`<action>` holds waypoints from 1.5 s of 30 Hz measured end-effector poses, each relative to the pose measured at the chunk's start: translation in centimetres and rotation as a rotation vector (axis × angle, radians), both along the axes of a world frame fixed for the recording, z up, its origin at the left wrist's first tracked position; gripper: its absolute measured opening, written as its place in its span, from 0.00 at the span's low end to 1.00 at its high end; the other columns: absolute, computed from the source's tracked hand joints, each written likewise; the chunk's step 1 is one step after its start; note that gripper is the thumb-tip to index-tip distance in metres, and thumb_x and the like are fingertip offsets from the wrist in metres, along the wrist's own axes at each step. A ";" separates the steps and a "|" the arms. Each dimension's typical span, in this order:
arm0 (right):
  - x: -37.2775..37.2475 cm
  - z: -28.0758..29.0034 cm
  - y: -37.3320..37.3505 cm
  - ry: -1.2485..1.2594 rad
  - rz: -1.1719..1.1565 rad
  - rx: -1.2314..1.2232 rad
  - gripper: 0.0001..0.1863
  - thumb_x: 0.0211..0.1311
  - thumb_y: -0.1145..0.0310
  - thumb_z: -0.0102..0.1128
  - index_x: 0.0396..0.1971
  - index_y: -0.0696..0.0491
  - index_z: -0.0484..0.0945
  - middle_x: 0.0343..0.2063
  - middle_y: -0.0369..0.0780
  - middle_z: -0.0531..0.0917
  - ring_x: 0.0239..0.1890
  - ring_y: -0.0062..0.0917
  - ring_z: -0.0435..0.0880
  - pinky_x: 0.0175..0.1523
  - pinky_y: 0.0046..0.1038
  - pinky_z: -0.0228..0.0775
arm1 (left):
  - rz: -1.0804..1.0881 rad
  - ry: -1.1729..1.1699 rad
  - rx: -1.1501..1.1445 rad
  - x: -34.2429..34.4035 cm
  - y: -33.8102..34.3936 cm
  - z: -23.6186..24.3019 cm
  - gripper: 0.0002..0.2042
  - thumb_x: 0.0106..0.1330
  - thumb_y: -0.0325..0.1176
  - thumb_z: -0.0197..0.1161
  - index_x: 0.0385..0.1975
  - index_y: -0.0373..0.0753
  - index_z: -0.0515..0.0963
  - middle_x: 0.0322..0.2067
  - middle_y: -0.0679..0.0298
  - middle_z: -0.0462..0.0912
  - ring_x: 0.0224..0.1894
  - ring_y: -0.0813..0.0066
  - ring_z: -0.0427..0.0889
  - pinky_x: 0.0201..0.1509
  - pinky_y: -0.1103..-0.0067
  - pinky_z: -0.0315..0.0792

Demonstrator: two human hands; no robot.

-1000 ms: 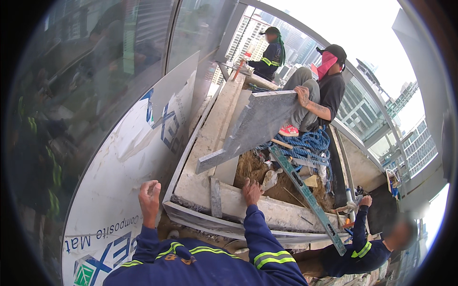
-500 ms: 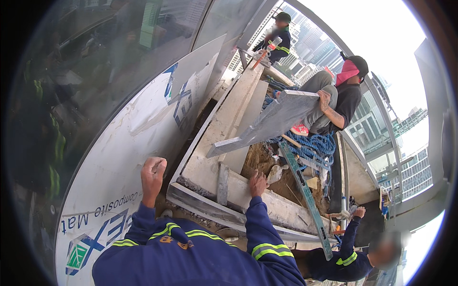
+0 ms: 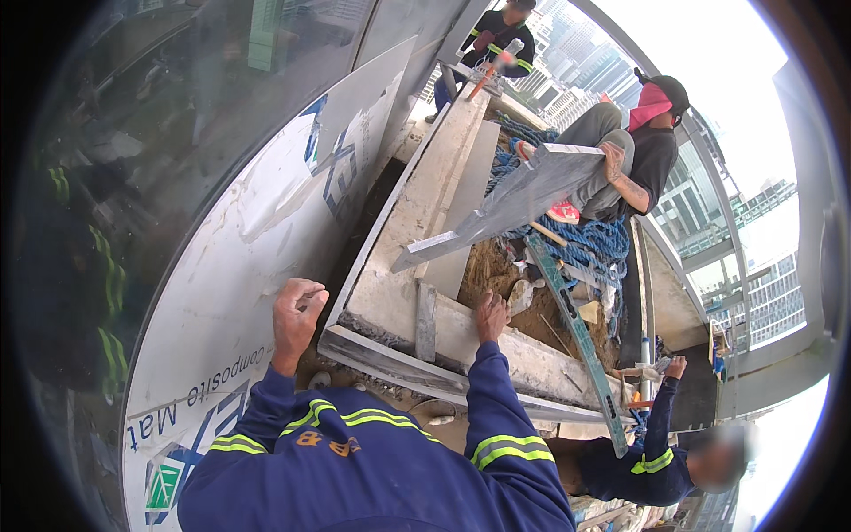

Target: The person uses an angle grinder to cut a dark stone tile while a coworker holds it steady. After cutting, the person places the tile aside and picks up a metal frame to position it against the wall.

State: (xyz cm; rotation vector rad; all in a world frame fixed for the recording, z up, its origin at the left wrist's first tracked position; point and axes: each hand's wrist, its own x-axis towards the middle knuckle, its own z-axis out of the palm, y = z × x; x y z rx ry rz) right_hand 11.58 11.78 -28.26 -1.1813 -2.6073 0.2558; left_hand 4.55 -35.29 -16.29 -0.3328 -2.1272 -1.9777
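Note:
My left hand (image 3: 297,325) is raised beside the white board, its fingers curled in and nothing visible in them. On the inner edge of the concrete ledge (image 3: 541,365) rests my right hand (image 3: 490,316), fingers a little apart and holding nothing. A small grey stone strip (image 3: 425,323) lies across the ledge between my hands. Ahead, a grey stone slab (image 3: 505,202) is tilted, its near corner over the left ledge. A seated co-worker (image 3: 656,155) grips its far right end with one hand. My hands do not touch the slab.
A long green spirit level (image 3: 576,337) leans across the right part of the ledge. Blue rope (image 3: 603,244) and sand (image 3: 483,266) fill the planter. A white board (image 3: 257,239) stands at left. Another co-worker (image 3: 629,474) is at lower right, one more (image 3: 505,40) at the far end.
My left hand has shifted slightly right and toward me. The slab sits slightly farther right in view. The far co-worker has moved left and bends nearer the planter's end.

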 end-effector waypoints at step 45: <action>-21.6 50.7 5.3 0.465 0.633 0.398 0.35 0.59 0.67 0.58 0.69 0.53 0.69 0.36 0.55 0.87 0.34 0.41 0.89 0.43 0.39 0.78 | 0.237 -0.238 -0.118 7.4 -4.0 -2.7 0.09 0.66 0.30 0.67 0.38 0.30 0.83 0.34 0.61 0.85 0.35 0.75 0.80 0.43 0.77 0.74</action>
